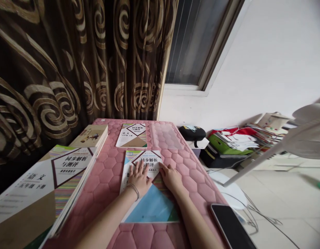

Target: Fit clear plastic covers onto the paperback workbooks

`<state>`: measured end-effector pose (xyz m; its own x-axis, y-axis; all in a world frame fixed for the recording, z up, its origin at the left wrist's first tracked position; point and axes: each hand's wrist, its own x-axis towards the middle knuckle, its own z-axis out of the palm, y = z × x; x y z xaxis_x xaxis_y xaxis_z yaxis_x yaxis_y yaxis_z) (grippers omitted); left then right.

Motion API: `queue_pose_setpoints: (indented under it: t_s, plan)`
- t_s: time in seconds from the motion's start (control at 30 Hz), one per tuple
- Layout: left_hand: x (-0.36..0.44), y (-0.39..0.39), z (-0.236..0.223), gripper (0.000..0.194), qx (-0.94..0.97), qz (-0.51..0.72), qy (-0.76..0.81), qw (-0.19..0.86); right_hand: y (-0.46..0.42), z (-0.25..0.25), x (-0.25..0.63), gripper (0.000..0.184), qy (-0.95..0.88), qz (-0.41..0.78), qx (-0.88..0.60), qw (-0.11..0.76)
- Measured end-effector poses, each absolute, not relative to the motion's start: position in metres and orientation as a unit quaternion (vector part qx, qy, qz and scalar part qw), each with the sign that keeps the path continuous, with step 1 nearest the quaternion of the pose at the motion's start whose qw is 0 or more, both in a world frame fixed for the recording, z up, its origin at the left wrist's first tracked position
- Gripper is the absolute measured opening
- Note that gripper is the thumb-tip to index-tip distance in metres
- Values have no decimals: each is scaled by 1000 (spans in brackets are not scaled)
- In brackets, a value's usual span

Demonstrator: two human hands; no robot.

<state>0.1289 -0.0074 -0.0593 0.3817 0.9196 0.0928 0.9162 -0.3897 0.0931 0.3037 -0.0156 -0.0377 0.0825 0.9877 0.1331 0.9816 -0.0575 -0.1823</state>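
Resting palm down on the blue book (149,204), the left hand (139,178) is spread flat, its fingers parted and pointing away from the person, with nothing gripped; it covers part of the cover's left half. A thin bracelet (135,192) circles that wrist. The right hand (171,178) lies at the book's right edge, fingers close together and slightly bent, fingertips on or just by the cover near the printed diamond; whether it pinches the edge cannot be told, as its underside is hidden. The blue book lies closed on a pink quilted mat (143,237), reaching between the forearms, with a large blue area and a green corner toward the person. Just beyond it lies a second book (131,136) with similar print, and to the right of that a clear sheet (166,136). On the left is a stack (35,197) topped by a white and brown cover, with a tan book (88,136) behind it. A phone (232,224), dark screen up, lies at the mat's right edge, near the right forearm. Past the mat on the right are a black case (192,133), a green bag (222,144) with papers (240,141) on it, and a white fan (253,157) with cords (263,207) near its round base. A patterned curtain (110,62) hangs beyond the stack, beside a window (192,45).
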Motion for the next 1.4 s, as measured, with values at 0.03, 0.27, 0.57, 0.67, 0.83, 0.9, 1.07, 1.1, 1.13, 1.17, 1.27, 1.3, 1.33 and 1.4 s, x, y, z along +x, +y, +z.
queue_pose_setpoints:
  t_s: [0.03,0.27,0.57,0.67,0.83,0.9,1.07,1.1,1.13,1.17,1.27,1.3,1.33,1.4]
  plan:
    - [125,-7,-58,64,828,65,557,12,-16,-38,304,40,-679,10,-726,108]
    - [86,-5,-43,61,784,24,620,35,-16,-37,303,42,-684,15,-725,80]
    - [149,24,-36,60,806,24,587,71,-14,-45,301,42,-693,1,-717,79]
    - [187,43,-38,58,833,42,545,81,-12,-47,303,41,-697,3,-714,73]
    - [189,60,-48,63,825,85,556,63,-12,-47,304,41,-694,2,-716,77]
    - [172,64,-51,65,819,91,564,59,-12,-46,304,41,-692,3,-717,79]
    - [121,74,-52,65,803,74,589,49,-13,-45,303,42,-683,18,-727,74]
    - [112,75,-51,63,804,70,589,41,-13,-45,303,42,-683,19,-727,74]
    - [104,76,-50,61,804,69,590,32,-13,-44,302,42,-683,19,-726,74]
    - [97,77,-48,59,804,69,591,24,-13,-44,302,42,-683,19,-726,74]
    - [87,77,-39,54,793,79,604,7,-13,-44,302,42,-682,17,-727,74]
    - [87,75,-36,54,788,81,610,1,-13,-45,301,42,-681,16,-728,75]
    - [91,71,-34,53,786,82,613,-4,-13,-45,301,42,-680,15,-730,75]
    - [108,55,-32,53,791,79,607,-6,-13,-45,300,41,-679,12,-730,75]
